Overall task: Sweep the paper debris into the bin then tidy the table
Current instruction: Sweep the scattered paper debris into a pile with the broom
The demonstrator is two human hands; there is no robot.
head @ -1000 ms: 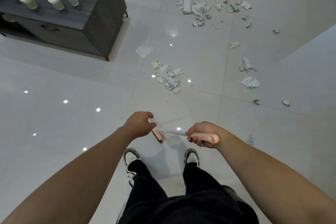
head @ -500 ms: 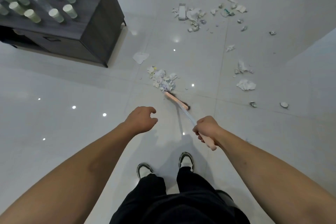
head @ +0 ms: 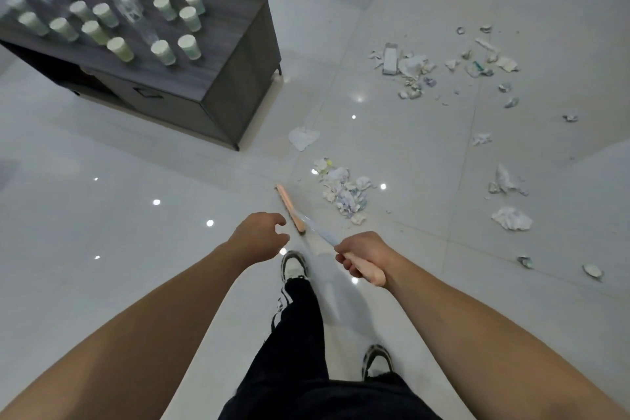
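One wide floor (head: pixel 136 249) of pale glossy tiles fills the view, dotted with reflected lights. On it, up and to the left of the broom, stands a dark grey table (head: pixel 235 89) shaped like a low cabinet; its top carries many pale paper cups (head: pixel 189 46) standing upright and a few clear bottles (head: pixel 131 10), blurred. The person's two bare forearms reach forward, with black trousers (head: pixel 300 334) and sneakers (head: pixel 293 266) below them.

Paper debris lies in patches: a compact pile (head: pixel 344 191) just right of the broom head and apart from it, a single flat white sheet (head: pixel 303 137) between that pile and the table's near corner, a broader scatter (head: pixel 439 68) far beyond the broom to the right, and loose crumpled scraps (head: pixel 511 217) well off to the broom's right.

The broom (head: pixel 289 206) has a pink head resting on the floor and a thin pale handle running back to a pink grip. The right hand (head: pixel 363 254) is clenched around that grip. The left hand (head: pixel 260 235) hovers just left of the handle, fingers loosely curled and holding nothing.
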